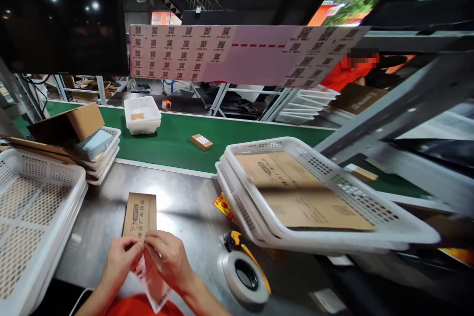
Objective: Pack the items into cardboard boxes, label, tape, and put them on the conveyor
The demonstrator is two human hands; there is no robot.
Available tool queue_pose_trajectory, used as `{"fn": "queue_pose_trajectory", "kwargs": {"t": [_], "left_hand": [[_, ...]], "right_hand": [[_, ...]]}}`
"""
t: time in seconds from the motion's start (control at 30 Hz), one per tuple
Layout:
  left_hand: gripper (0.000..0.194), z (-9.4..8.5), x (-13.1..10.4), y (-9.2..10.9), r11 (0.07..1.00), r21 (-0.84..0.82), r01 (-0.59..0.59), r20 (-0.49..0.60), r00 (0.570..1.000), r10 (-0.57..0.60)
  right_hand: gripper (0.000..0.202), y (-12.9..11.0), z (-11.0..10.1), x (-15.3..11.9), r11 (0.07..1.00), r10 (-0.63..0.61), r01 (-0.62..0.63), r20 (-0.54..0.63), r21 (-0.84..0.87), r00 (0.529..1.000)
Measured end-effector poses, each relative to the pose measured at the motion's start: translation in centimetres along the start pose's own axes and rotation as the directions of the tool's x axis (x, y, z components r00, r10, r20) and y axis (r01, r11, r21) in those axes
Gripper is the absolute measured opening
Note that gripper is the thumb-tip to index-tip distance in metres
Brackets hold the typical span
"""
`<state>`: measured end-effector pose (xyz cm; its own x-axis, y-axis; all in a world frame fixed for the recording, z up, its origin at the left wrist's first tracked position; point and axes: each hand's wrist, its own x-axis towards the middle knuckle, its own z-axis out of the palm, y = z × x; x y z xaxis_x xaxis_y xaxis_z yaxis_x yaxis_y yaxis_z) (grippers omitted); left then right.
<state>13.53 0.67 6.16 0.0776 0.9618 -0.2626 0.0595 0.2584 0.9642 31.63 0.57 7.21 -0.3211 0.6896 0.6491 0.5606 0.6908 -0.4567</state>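
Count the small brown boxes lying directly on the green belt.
2: one box near the middle, another box at right, past the metal frame, which may hide more.

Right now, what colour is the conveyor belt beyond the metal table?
Green, seen best in the head view.

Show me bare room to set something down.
The steel table is bare between left baskets and carton, and from the carton across to the tape. Crowded: beside the right baskets, where tape, yellow dispenser and label lie.
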Motion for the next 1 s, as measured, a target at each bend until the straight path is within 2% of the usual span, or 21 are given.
{"fn": "queue_pose_trajectory", "kwargs": {"t": [0.1, 0.2, 0.43, 0.63, 0.8, 1.0], "left_hand": [[0.049, -0.1, 0.2, -0.3, 1.0, -0.001, -0.014, 0.01, 1.0, 0.014], [0.047, -0.1, 0.3, -0.5, 0.999, -0.032, 0.007, 0.003, 1.0, -0.007], [0.05, 0.5, -0.4, 0.0, 0.957, -0.26, 0.129, -0.012, 0.99, -0.137], [0.055, 0.5, -0.7, -0.2, 0.968, -0.229, 0.106, -0.017, 0.993, -0.113], [0.046, 0.0, -0.6, -0.8, 0.99, -0.127, 0.053, -0.023, 0.998, -0.057], [0.043, 0.1, -0.6, -1.0, 0.981, -0.173, 0.088, -0.018, 0.996, -0.093]], "right_hand": [[0.02, -0.1, 0.0, 0.2, 1.0, -0.004, 0.004, 0.01, -0.015, 1.0], [0.022, -0.2, 0.2, 0.2, 0.992, -0.039, 0.039, 0.003, -0.117, 0.999], [0.024, -0.1, 0.3, 0.3, 0.971, -0.127, 0.125, 0.005, -0.206, 0.992], [0.024, 0.3, 0.4, 0.5, 0.991, -0.084, 0.087, 0.035, -0.1, 0.996], [0.024, -0.1, 0.7, 0.6, 0.99, -0.077, 0.08, 0.029, -0.118, 0.997], [0.024, -0.2, 1.1, 0.6, 0.977, -0.153, 0.147, -0.03, -0.156, 0.988]]}}
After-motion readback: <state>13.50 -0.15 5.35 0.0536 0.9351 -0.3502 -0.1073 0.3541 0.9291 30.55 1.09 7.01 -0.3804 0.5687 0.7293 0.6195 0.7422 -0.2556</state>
